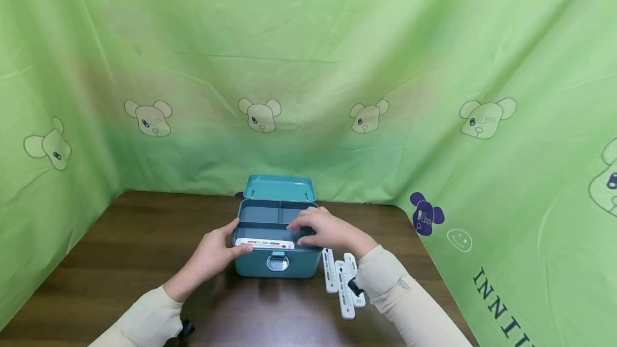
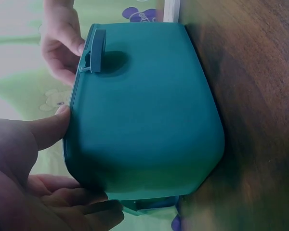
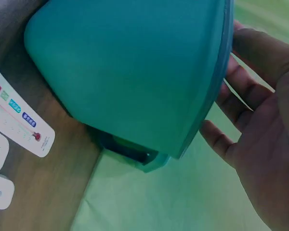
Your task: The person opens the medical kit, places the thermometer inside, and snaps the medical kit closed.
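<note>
Hands [image 1: 215,252] [image 1: 328,229] flank the open teal box [image 1: 303,264], the right seemingly partly inside.

In your head view, your right grip [image 1: 325,228] covers part of the front compartment [image 1: 262,232] of the teal box [image 1: 253,265], so you can't quite tell whether it touches anything inside. The print on the white thermometer strip [image 1: 264,243] is too fine to read. Your right wrist view cuts off the loose thermometers [image 3: 24,115] at the left; your left wrist view crops your left grip [image 2: 38,192].
</note>
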A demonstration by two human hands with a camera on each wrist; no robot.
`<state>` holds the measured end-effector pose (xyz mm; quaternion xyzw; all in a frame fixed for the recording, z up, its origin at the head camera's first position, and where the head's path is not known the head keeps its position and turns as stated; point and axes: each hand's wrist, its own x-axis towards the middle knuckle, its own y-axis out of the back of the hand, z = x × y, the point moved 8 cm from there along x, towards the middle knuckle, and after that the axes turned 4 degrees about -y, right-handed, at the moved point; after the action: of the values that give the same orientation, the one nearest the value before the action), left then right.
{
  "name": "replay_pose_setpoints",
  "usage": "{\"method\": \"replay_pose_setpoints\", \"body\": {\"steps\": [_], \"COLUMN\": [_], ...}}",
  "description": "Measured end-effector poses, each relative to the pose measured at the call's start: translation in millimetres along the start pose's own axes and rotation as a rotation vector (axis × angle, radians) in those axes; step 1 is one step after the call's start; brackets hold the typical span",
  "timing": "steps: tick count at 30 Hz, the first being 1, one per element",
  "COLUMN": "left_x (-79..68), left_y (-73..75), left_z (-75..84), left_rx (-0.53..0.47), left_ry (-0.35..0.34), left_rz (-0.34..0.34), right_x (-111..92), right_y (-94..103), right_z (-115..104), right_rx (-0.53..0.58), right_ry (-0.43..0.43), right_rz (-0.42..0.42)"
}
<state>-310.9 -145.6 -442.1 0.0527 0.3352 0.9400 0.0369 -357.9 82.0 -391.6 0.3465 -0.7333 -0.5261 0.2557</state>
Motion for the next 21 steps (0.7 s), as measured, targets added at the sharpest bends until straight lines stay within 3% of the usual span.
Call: {"method": "replay_pose_setpoints", "body": {"steps": [4,14,21], "left_x": [-2.5,-0.5,2.8], "left_y": [-1.4,2.3,1.5], "left_z": [-0.9,-0.5,-6.3], "left_rx": [-0.027,-0.007,-0.033], "left_ry": [0.020,-0.025,-0.028], "left_rz": [0.015,0.046,0.036], "right_x": [-19.0,-76.9,-118.3], "right_y": [9.0,26.8,20.2], "right_z": [4.7,16.5,28.7], "right_rx": [0.017,0.111,0.116], "right_ry": [-0.010,-0.052,-0.119], "right_rz": [0.116,0.416,0.519]}}
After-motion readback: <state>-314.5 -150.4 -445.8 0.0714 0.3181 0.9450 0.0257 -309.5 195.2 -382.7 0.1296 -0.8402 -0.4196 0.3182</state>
